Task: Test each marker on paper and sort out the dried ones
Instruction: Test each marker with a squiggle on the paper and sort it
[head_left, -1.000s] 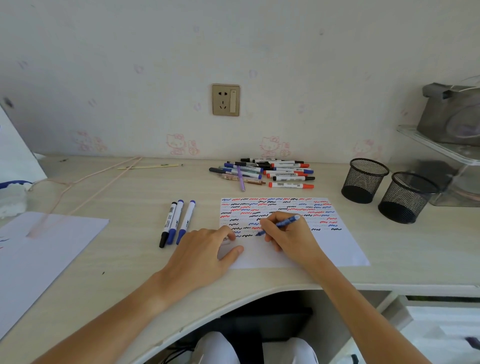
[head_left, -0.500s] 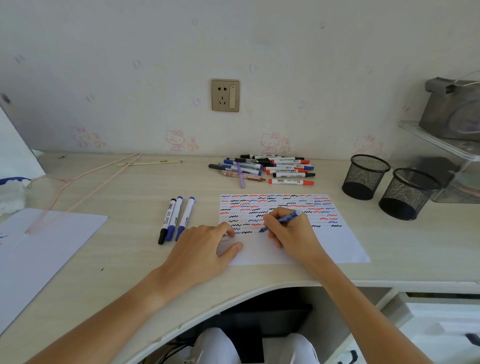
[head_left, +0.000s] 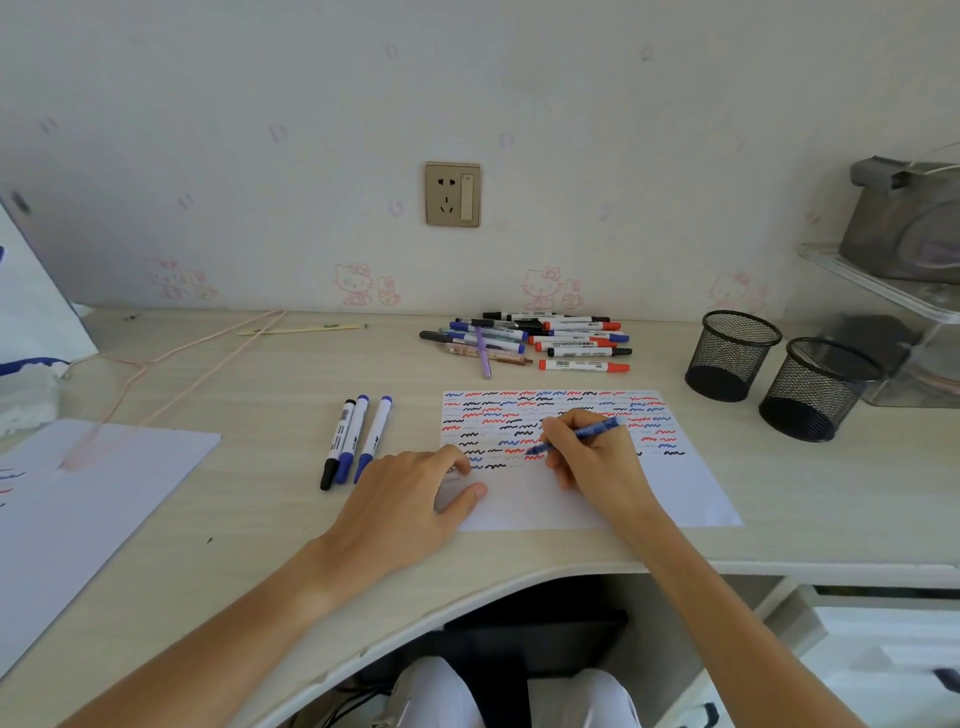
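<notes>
Head view: right hand pinched a blue marker, tip down on the squiggle-covered paper. Left hand lay on the paper's near-left corner, fingers loosely curled; whether they held something small I could not tell. 3 markers lay just left of it; the marker pile lay beyond both hands, 2 mesh cups far right.

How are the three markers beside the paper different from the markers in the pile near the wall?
The three markers lie side by side, nearly parallel, left of the test paper; the pile of markers lies behind it, crossed and overlapping. The three show only black and blue caps; the pile also has red ones and a purple pen. The pile holds many more. Both groups lie capped on the desk, untouched by either hand.
</notes>
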